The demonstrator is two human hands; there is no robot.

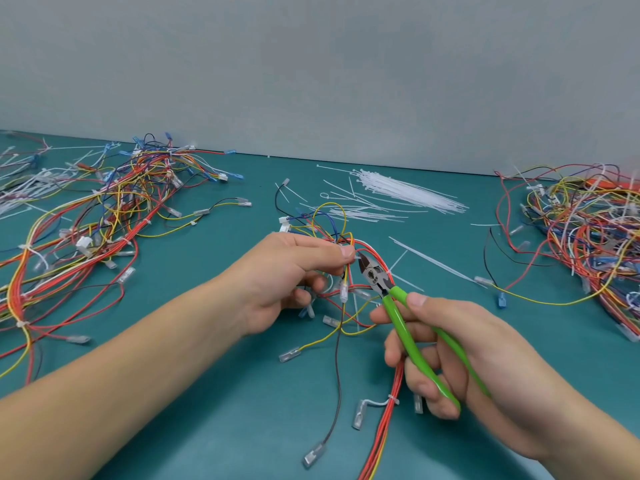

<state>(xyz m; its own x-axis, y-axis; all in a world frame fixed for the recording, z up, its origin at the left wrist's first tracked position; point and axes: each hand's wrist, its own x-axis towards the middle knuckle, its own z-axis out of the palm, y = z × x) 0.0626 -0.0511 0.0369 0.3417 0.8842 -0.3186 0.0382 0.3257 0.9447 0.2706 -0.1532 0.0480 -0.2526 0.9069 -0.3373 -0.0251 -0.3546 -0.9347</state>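
At desk [242, 427] centre, left hand [287, 271] pinches one wire harness [348, 239]; right hand [460, 344] grips one cutter [375, 275]. Left heap [114, 209] and right heap [581, 230] flank them; one cable-tie bundle [405, 190] lies far.

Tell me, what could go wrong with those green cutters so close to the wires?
1. The cutters held by the right hand have their tip almost against the thumb of the left hand. A slip might nick it.
2. The wires pinched by the left hand crowd around the tip, so a squeeze might snip a wire by mistake.
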